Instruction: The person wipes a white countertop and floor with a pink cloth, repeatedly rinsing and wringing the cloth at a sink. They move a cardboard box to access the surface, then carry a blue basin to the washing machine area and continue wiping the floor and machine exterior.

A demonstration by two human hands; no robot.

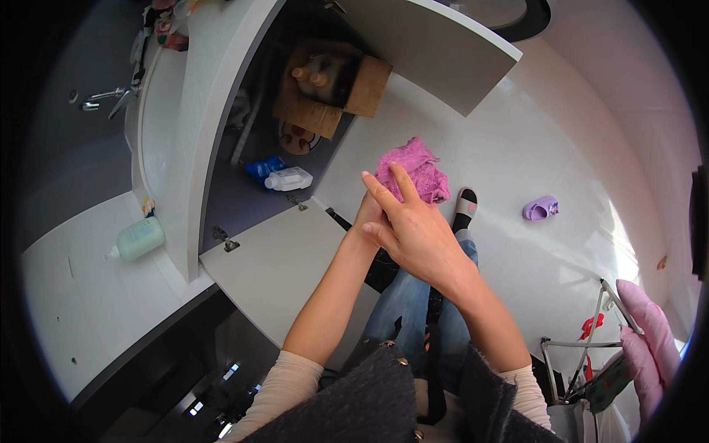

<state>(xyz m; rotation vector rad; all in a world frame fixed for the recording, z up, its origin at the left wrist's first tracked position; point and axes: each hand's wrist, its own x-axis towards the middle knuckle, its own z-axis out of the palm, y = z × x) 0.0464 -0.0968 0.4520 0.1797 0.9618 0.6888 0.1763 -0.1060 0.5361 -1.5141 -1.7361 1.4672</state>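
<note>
A crumpled pink cloth (pixel 416 170) is at my right hand (pixel 424 238), gripped against hidden fingers. Two right fingers stretch out, one lying over the cloth, while the thumb reaches across my left hand (pixel 368 219). My left hand sits beneath the right one, its fingers mostly covered, so its hold cannot be made out. Both hands are above the pale floor, in front of an open under-sink cabinet (pixel 221 188). Inside lie a white plastic bottle (pixel 289 179), a blue packet (pixel 262 168) and an open cardboard box (pixel 370 86) containing orange-capped bottles (pixel 318 79).
Cabinet doors (pixel 443 50) (pixel 288 249) stand swung out on both sides. A pale green pump bottle (pixel 140 239) lies on the white counter (pixel 72 266), near a faucet (pixel 108 98). A purple clog (pixel 540 209) and a metal rack (pixel 581 344) occupy the floor to the right.
</note>
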